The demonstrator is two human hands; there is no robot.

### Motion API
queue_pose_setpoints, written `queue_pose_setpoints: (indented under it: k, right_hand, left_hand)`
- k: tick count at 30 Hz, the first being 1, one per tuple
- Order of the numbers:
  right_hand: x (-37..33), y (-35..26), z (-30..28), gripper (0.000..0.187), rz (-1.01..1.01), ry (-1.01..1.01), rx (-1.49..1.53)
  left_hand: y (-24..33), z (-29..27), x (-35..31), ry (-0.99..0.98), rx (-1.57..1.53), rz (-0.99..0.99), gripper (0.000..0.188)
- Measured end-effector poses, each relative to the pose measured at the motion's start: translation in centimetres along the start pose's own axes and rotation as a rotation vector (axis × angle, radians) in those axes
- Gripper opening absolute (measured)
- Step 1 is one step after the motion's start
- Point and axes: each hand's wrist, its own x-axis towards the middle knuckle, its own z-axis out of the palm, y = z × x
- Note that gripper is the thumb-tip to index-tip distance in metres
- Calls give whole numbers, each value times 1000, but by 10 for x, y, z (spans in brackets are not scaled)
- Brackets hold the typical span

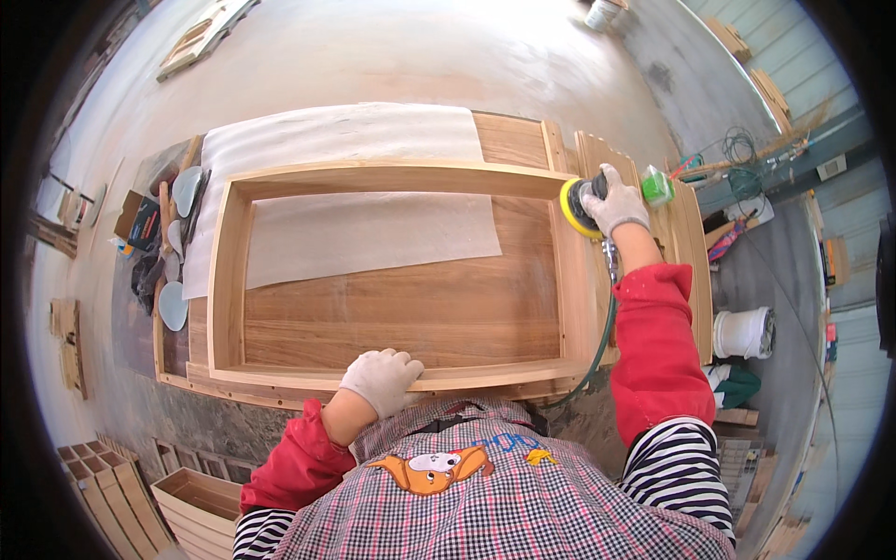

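Observation:
A rectangular wooden frame [397,377] lies on the wooden workbench in front of me. My right hand [616,203], in a whitish glove, is closed round a black air sander with a yellow pad [576,211]. The pad stands on edge against the outer right far corner of the frame. From the sander a green hose [607,338] runs back toward my body. My left hand [383,382], also gloved, rests over the frame's near rail with its fingers curled on the wood. White sheet [364,245] shows inside the frame and beyond its far rail.
At the bench's left end are round pale discs [174,306], a small box [140,222] and dark scraps. A green-and-white item [656,187] sits on the boards at right. A white bucket [742,333] stands right of the bench. Wooden boxes [198,502] are at lower left.

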Motion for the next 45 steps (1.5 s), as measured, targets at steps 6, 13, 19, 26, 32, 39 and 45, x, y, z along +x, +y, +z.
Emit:
queue_pose_setpoints:
  k: [6, 13, 19, 26, 32, 39, 45]
  right_hand:
    - [48, -14, 4, 73, 44, -5, -6]
    - [55, -13, 5, 72, 16, 0, 3]
    - [54, -18, 6, 72, 11, 18, 4]
    - [50, -31, 10, 74, -41, 43, 11]
    - [22, -91, 10, 74, -160, -8, -11]
    - [-18, -214, 18, 75, -366, -12, 4]
    - [-51, -333, 27, 70, -573, 14, 63]
  left_hand:
    - [0, 0, -1, -9, -31, -26, 35]
    - [2, -6, -3, -24, -44, -35, 32]
    - [-1, -1, -7, 69, -63, 22, 30]
    - [-32, -14, -38, 413, -310, 95, 27]
    - [-127, -44, -135, 1045, 105, -544, 35]
    - [-191, 31, -182, 1298, -754, -693, 52]
    - [-196, 41, -181, 1308, -551, -785, 45]
